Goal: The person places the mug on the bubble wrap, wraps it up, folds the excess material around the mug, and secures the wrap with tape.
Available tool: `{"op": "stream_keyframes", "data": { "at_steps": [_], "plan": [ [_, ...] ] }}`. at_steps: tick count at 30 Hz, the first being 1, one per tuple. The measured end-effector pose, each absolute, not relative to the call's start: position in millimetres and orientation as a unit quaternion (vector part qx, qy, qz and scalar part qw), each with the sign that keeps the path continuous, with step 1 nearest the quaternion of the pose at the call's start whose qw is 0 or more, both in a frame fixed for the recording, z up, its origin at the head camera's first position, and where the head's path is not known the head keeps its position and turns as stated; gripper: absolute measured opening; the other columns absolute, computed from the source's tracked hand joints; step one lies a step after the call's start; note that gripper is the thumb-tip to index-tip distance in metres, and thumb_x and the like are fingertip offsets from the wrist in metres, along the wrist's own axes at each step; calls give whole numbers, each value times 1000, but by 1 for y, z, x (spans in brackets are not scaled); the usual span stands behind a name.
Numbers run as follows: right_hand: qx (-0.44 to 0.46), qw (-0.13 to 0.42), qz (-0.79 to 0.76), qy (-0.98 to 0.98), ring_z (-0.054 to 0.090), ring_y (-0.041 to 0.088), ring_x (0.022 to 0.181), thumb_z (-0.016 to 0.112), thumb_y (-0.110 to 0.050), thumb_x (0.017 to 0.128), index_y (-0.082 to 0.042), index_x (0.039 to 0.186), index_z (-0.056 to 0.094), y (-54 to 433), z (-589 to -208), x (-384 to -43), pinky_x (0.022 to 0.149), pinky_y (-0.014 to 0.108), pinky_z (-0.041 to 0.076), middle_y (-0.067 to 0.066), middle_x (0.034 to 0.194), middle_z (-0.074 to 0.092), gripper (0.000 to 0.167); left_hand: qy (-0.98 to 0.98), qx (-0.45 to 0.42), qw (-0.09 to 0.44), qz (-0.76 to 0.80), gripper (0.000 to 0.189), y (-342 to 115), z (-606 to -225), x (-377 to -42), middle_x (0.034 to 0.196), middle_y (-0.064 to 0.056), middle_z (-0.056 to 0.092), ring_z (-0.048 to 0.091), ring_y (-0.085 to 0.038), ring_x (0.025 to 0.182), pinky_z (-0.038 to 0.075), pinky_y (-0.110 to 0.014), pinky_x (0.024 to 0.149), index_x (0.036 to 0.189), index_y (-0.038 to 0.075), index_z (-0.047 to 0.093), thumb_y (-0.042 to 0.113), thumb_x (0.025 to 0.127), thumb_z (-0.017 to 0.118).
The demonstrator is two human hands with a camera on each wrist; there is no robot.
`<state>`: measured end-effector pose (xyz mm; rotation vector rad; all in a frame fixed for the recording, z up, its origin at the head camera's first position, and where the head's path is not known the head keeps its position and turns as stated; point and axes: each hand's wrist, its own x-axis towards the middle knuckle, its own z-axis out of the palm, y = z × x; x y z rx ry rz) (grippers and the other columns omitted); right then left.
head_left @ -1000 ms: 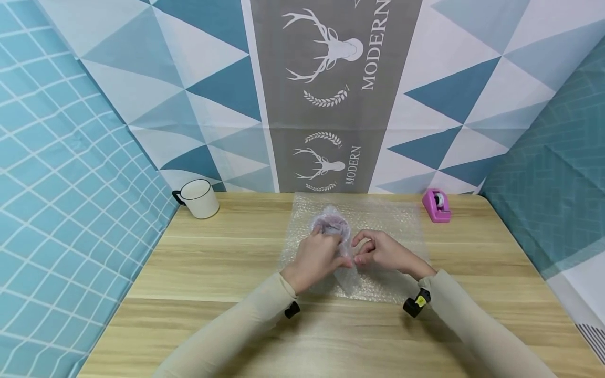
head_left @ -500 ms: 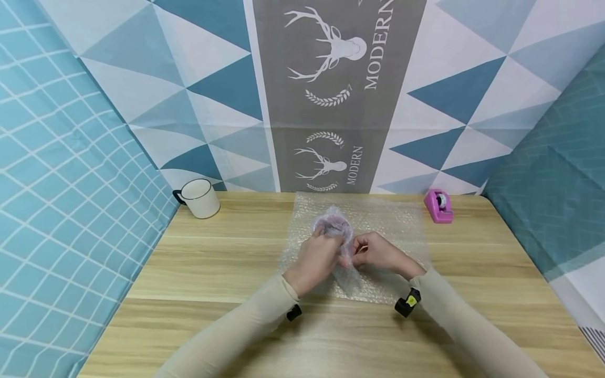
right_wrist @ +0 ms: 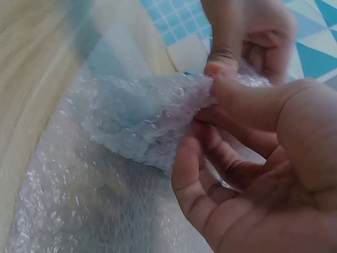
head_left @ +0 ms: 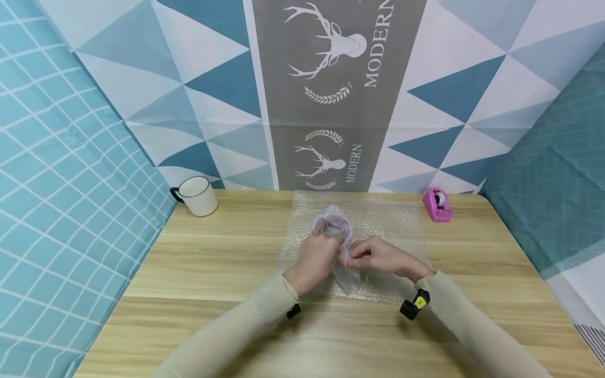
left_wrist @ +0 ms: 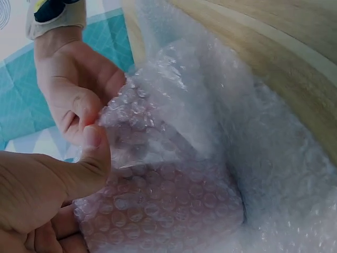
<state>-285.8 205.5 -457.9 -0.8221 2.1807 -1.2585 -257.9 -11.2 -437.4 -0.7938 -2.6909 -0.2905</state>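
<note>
So I'm mid-wrap here, and I reckon this is the closing-up step. My bubble-wrap bundle sits in the middle of the table, on top of a flat sheet of bubble wrap. My left hand has its fingers hooked into the mouth of the bundle, with the thumb outside, pressing the flap on the near right side. My right hand has thumb and fingers pinching that same flap, right up against my left thumb. Can't tell what's inside, the plastic blurs it.

As I see it, the next move calls for pulling the flap snug and pinning the overlap with one thumb so it doesn't spring loose. Tape would probably help; the pink tape dispenser is at the far right, untouched. The white mug is over at the far left, well apart from my hands.
</note>
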Motion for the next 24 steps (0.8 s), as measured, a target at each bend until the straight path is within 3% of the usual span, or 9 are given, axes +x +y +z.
{"op": "stream_keyframes", "data": {
  "at_steps": [4,7,10,13,17,22,24],
  "plan": [
    [-310,213,-460,804,61,13,90,72,-12,95,-8,101,81,201,-459,-285,75,23,54,5,100,69,11,-937,-292,169,-95,15,-11,-438,-256,71,1,71,72,-17,71,55,-40,106,93,14,73,22,85,83],
    [-317,201,-470,799,63,11,92,73,-7,93,-4,96,79,198,-460,-284,77,23,55,8,104,70,8,-934,-296,183,-84,14,-10,-439,-255,69,1,71,72,-18,69,46,-41,116,93,14,72,17,85,82],
    [-321,194,-478,794,62,10,90,72,-5,93,-1,92,78,196,-461,-282,74,22,53,12,104,70,7,-933,-290,199,-72,15,-9,-440,-255,67,1,69,72,-18,69,52,-39,110,92,15,72,21,84,82],
    [-317,190,-484,793,60,9,86,71,-3,93,1,88,76,195,-462,-281,70,21,51,14,100,69,8,-934,-283,207,-69,18,-9,-441,-254,67,2,68,73,-21,79,63,-38,88,90,16,71,27,84,83],
    [-313,180,-486,796,60,9,85,71,-2,92,1,87,76,194,-462,-280,71,21,51,13,98,69,8,-930,-289,215,-66,18,-11,-442,-255,69,2,69,71,-23,87,63,-34,60,91,16,72,28,84,83],
    [-301,176,-480,805,58,9,81,70,-9,97,-3,95,78,194,-463,-275,69,21,50,7,96,71,10,-923,-325,191,-72,27,-20,-437,-262,75,3,71,71,-18,75,63,-34,60,90,17,69,39,82,83],
    [-293,173,-473,813,59,8,80,69,-14,98,-6,99,77,195,-463,-273,67,21,51,6,96,73,12,-921,-344,165,-84,34,-23,-433,-265,84,2,73,73,-18,81,64,-35,64,94,16,68,45,80,81]
  ]
}}
